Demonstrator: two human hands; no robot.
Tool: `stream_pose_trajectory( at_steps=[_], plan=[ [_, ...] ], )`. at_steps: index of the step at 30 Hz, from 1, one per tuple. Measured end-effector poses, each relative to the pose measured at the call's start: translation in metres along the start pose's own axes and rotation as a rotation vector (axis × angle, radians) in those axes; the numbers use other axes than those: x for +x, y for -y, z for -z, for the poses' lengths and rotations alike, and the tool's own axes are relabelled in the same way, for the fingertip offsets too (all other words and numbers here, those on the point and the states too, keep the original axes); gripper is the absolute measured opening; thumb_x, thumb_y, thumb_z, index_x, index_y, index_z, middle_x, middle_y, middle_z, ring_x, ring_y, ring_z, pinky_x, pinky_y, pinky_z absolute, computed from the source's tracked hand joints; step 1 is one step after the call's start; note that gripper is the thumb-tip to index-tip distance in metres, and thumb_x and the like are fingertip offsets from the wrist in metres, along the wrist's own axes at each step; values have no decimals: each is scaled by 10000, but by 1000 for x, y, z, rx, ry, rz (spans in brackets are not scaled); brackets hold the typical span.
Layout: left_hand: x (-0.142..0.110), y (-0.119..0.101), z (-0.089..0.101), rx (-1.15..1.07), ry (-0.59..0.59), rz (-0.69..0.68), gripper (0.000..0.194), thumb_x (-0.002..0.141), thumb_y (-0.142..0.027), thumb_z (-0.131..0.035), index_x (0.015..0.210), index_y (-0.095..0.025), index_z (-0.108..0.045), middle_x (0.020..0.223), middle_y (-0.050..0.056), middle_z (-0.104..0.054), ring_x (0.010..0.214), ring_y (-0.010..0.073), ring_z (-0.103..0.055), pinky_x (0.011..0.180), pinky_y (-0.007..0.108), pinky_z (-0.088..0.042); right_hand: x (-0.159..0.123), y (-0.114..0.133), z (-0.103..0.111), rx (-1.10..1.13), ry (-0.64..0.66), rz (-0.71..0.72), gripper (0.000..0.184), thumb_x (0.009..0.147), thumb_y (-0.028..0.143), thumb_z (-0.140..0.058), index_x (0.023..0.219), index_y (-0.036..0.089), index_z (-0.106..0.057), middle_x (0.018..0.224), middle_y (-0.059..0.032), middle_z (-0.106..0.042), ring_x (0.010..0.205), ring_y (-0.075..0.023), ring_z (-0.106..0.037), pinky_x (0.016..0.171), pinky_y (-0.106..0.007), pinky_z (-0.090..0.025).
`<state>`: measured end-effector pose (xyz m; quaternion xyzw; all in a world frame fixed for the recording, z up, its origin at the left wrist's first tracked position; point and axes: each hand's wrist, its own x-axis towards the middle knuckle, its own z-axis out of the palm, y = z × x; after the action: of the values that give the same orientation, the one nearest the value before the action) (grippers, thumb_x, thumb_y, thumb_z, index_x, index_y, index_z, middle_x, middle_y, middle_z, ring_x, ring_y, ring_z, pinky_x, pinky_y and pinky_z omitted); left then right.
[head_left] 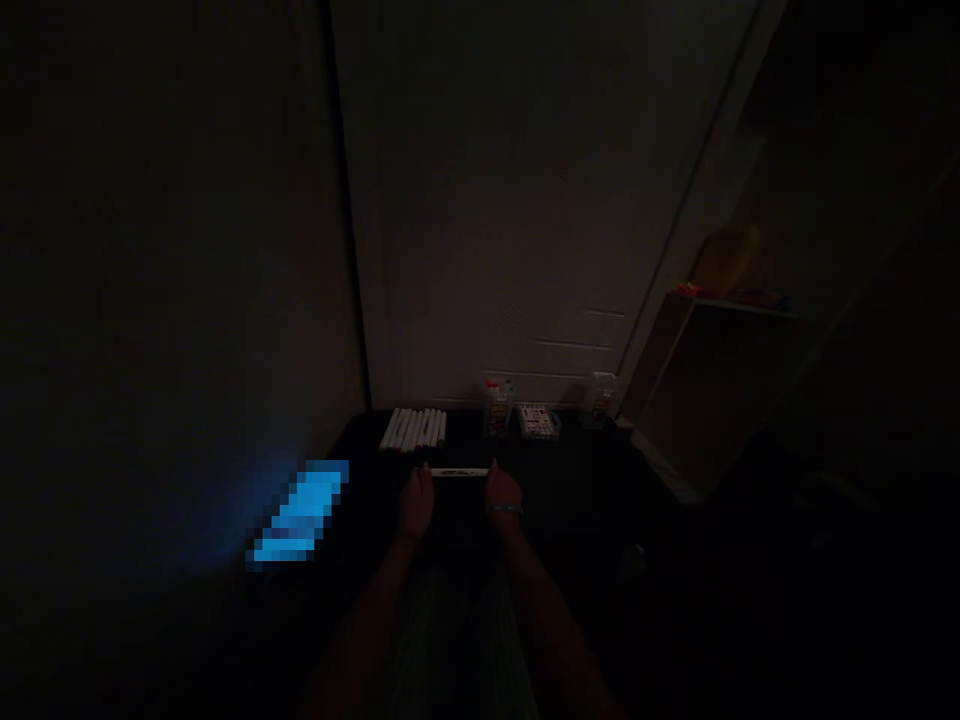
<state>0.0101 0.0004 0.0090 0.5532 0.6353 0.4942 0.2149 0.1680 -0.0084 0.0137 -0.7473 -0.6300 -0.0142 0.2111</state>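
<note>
A white marker (460,472) with dark print is held level between my two hands, over the near part of a dark table (585,480). Its left end is pinched by my left hand (417,503), thumb along the top. My right hand (503,490), with a band at the wrist, closes on the other end. Just beyond my left hand, several white markers (413,430) lie side by side in a row. Past my right hand stands a clear container (497,412) with a dark label and some red-tipped items in it.
A small patterned box (538,421) lies right of the container. Farther right is another clear container (600,402) by the wall. A bright blue blurred screen (300,515) glows at left. A shelf unit (705,370) with things on top stands at right. The room is very dark.
</note>
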Motion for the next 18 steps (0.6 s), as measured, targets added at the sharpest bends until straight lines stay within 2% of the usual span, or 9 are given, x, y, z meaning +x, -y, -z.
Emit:
stream_pose_trajectory(
  at_steps=[9, 18],
  plan=[
    [0, 3, 4, 25, 47, -61, 352, 824, -456, -261, 692, -212, -478, 597, 16, -535, 546, 152, -507, 542, 256, -324, -1, 2, 5, 66, -9, -59, 472, 915, 302, -163, 882, 129, -601, 788, -141, -640, 710, -178, -613, 569, -247, -391],
    [1, 2, 4, 14, 31, -49, 363, 829, -441, -251, 675, -202, -477, 570, 5, -520, 521, 133, -488, 523, 242, -331, -4, 1, 11, 10, 40, 9, 385, 913, 245, -195, 1026, 133, -546, 857, -127, -627, 785, -174, -604, 632, -243, -413]
  ],
)
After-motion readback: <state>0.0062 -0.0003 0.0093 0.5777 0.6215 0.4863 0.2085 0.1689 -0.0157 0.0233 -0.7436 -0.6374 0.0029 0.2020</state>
